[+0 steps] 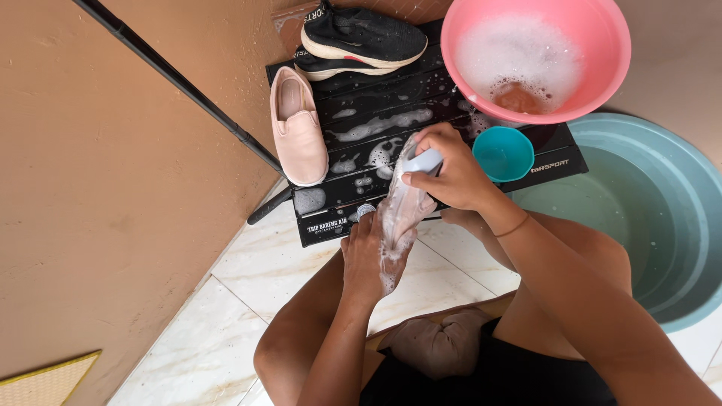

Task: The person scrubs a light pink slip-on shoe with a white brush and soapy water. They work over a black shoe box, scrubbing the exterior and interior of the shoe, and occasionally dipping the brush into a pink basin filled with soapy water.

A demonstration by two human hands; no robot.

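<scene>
My left hand (366, 254) grips a soapy pink slip-on shoe (401, 214) from below, holding it tilted over the front edge of a low black slatted table (421, 113). My right hand (450, 171) presses a pale blue-white brush (423, 160) against the shoe's upper end. Foam covers the shoe and my left fingers. The matching pink shoe (297, 126) lies on the table's left side, toe toward me.
A pair of black sneakers (359, 39) sits at the table's far edge. A pink basin (602, 30) of suds rests at the back right, a small teal cup (503, 153) beside it. A large teal tub (662, 218) stands on the right. A black pole (188, 86) leans against the tan wall.
</scene>
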